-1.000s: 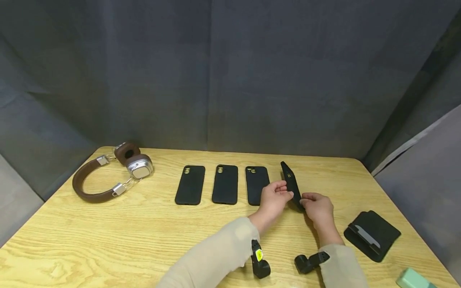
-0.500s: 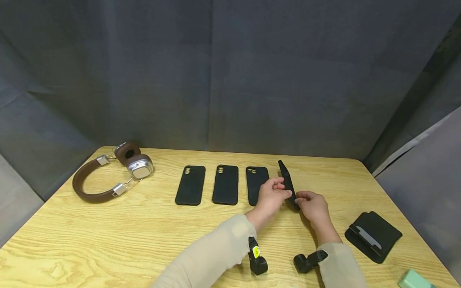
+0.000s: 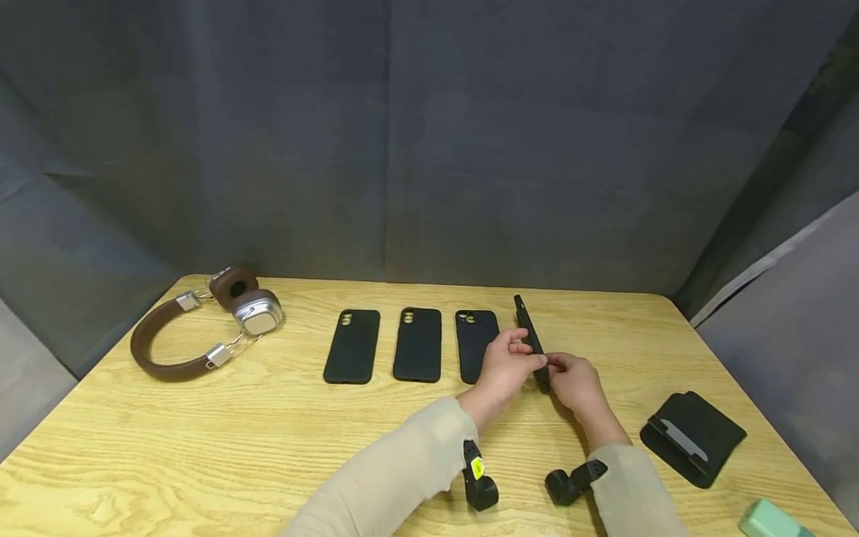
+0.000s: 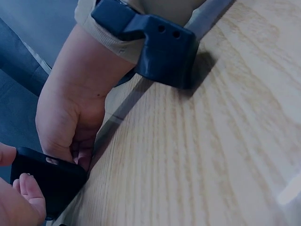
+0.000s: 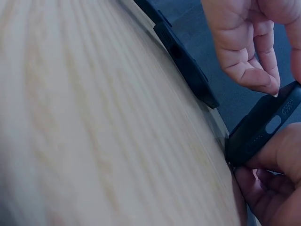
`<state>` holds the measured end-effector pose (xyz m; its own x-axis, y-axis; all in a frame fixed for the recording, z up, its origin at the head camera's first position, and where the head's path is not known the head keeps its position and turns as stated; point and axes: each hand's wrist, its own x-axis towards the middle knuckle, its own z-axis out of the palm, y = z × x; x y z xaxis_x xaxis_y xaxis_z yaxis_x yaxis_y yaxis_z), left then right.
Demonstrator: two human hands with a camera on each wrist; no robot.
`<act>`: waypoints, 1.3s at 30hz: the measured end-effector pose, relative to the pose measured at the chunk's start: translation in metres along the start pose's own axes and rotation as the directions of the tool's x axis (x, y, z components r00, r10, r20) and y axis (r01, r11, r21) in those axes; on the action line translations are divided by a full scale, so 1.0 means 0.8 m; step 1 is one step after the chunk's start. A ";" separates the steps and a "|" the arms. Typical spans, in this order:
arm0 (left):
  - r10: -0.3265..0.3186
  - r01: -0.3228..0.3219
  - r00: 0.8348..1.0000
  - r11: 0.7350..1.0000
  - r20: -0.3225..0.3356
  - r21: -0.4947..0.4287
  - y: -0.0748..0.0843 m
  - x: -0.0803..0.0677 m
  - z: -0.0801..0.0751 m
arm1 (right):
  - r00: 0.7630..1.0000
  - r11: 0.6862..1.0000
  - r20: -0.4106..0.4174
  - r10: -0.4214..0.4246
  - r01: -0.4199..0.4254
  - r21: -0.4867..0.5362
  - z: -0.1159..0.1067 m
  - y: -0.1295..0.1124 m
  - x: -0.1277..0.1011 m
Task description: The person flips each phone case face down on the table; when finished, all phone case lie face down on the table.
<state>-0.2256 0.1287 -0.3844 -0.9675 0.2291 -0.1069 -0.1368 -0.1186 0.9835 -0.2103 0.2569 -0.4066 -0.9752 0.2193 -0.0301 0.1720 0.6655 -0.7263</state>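
Both hands hold a fourth black phone case (image 3: 527, 328) tilted up on its long edge above the wooden table (image 3: 268, 447). My left hand (image 3: 520, 358) pinches its left side. My right hand (image 3: 560, 369) grips its near end. To the left, three more black phone cases (image 3: 417, 344) lie flat in a row. In the right wrist view the held case (image 5: 263, 127) rests in the curled fingers of my right hand (image 5: 270, 181), and my left hand (image 5: 249, 42) touches its top edge. The left wrist view shows the case (image 4: 47, 181) between both hands.
Brown and silver headphones (image 3: 201, 328) lie at the table's far left. At the right lies a black folded holder (image 3: 691, 436), with a mint-green object (image 3: 772, 522) at the near right corner. Dark cloth hangs behind the table.
The held case has tipped further up onto its edge and shifted a little left, towards the row. Both hands have drawn closer together on it.
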 end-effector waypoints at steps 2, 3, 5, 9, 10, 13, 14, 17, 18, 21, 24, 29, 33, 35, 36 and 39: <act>-0.006 0.006 1.000 1.000 0.004 0.004 0.001 0.001 0.002 | 1.000 1.000 0.007 0.001 -0.001 0.006 -0.001 0.001 0.001; -0.009 0.009 1.000 1.000 0.006 0.006 0.001 0.001 0.002 | 1.000 1.000 0.009 0.000 0.000 0.011 -0.001 0.001 0.001; -0.009 0.009 1.000 1.000 0.011 0.019 0.002 0.002 0.004 | 1.000 1.000 0.010 0.000 0.000 0.026 -0.003 0.002 0.001; 0.002 -0.002 1.000 0.998 0.009 0.058 0.002 0.002 0.008 | 1.000 0.998 0.004 0.005 -0.005 0.063 -0.004 0.003 0.000; 0.003 -0.004 1.000 0.998 0.008 0.060 0.002 0.002 0.010 | 1.000 0.997 0.005 0.010 -0.010 0.077 -0.004 0.003 0.000; 0.008 -0.008 1.000 0.998 0.002 0.065 0.002 0.002 0.014 | 1.000 0.992 0.002 0.029 -0.029 0.121 -0.003 0.005 -0.002; 0.006 -0.006 1.000 0.998 0.001 0.065 0.003 0.002 0.016 | 0.999 0.988 0.005 0.040 -0.040 0.148 -0.003 0.006 -0.003; -0.007 0.007 1.000 0.998 0.002 0.063 0.004 0.002 0.021 | 0.997 0.962 0.028 0.077 -0.081 0.260 -0.005 0.006 -0.007; -0.014 0.014 1.000 0.998 0.000 0.063 0.004 0.002 0.022 | 0.995 0.950 0.036 0.091 -0.097 0.298 -0.007 0.005 -0.009; -0.029 0.029 1.000 0.997 -0.004 0.070 0.005 0.002 0.025 | 0.991 0.908 0.057 0.117 -0.130 0.399 -0.015 0.000 -0.013; -0.033 0.033 0.999 0.997 -0.007 0.069 0.005 0.003 0.027 | 0.991 0.883 0.052 0.122 -0.132 0.451 -0.026 -0.006 -0.016; -0.034 0.034 0.999 0.999 0.010 0.025 0.005 0.004 0.028 | 0.993 0.862 0.045 0.108 -0.116 0.494 -0.039 -0.019 -0.021; -0.059 0.060 0.998 0.997 0.026 -0.040 0.001 0.003 0.027 | 0.994 0.864 0.047 0.102 -0.112 0.490 -0.043 -0.023 -0.024; -0.072 0.074 0.997 0.995 0.031 -0.067 -0.002 0.002 0.027 | 0.994 0.865 0.049 0.097 -0.109 0.491 -0.043 -0.023 -0.025; -0.078 0.080 0.996 0.994 0.031 -0.079 -0.004 0.002 0.027 | 0.994 0.865 0.049 0.097 -0.108 0.491 -0.044 -0.024 -0.025; -0.077 0.080 0.996 0.993 0.036 -0.087 -0.007 0.001 0.027 | 0.994 0.863 0.048 0.099 -0.109 0.493 -0.045 -0.023 -0.025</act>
<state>-0.2212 0.1508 -0.3870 -0.9457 0.2723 -0.1773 -0.2320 -0.1839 0.9552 -0.1888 0.2657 -0.3677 -0.9590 0.2496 -0.1344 0.1866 0.1989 -0.9621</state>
